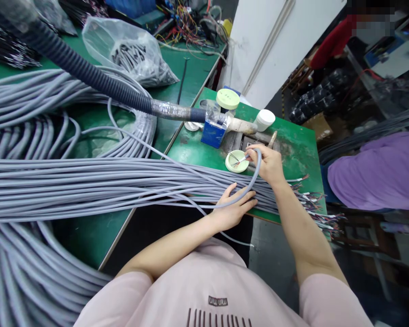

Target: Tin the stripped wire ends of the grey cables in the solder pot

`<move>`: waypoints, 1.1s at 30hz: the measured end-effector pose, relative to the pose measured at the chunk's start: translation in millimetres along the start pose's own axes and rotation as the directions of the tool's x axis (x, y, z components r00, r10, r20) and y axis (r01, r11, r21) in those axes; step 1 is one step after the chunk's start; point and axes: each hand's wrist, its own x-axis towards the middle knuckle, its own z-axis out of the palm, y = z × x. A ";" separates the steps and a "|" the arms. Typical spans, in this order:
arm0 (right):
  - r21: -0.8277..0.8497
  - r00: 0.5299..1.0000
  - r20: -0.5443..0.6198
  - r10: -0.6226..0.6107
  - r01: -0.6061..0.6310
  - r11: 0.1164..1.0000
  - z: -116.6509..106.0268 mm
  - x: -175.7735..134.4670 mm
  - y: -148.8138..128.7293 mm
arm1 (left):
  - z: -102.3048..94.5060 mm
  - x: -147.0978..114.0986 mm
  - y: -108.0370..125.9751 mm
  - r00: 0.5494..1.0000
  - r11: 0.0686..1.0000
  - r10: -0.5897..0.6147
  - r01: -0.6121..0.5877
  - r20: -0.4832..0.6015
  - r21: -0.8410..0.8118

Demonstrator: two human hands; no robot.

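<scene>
My right hand (271, 164) pinches a grey cable (258, 165) close to its stripped end. The bare wire ends point into a shallow pale-green dish (236, 168); whether they touch what is in it I cannot tell. From my fingers the cable bends in a loop back over my left hand (232, 210). That hand lies with fingers spread on a thick bundle of grey cables (122, 184), under the looped cable. At the bundle's right end several stripped, coloured wire ends (315, 204) fan out past the table edge.
A ribbed dark hose (98, 81) crosses above the bench to a blue block (213, 133). Behind the dish stand a white cup (265, 119) and a round light-green lid (228, 97). Coiled cables and a plastic bag (129, 52) lie left. A person in purple (378, 172) is at right.
</scene>
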 end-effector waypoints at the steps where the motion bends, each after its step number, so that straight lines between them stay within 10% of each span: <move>1: -0.015 1.000 0.003 -0.002 0.002 1.000 0.2 -0.2 0.5 | 0.2 0.0 0.0 1.000 1.000 0.000 0.000 0.001 0.001; 17: -0.239 0.971 -0.208 -0.119 0.068 0.969 -28.9 7.8 -8.0 | 1.7 0.8 -0.2 0.999 0.999 -0.005 0.004 -0.031 -0.033; 33: -0.422 0.950 -0.313 -0.016 -0.124 0.898 -46.7 32.6 57.3 | 1.3 18.7 -8.7 0.999 1.000 -0.014 0.014 -0.042 -0.010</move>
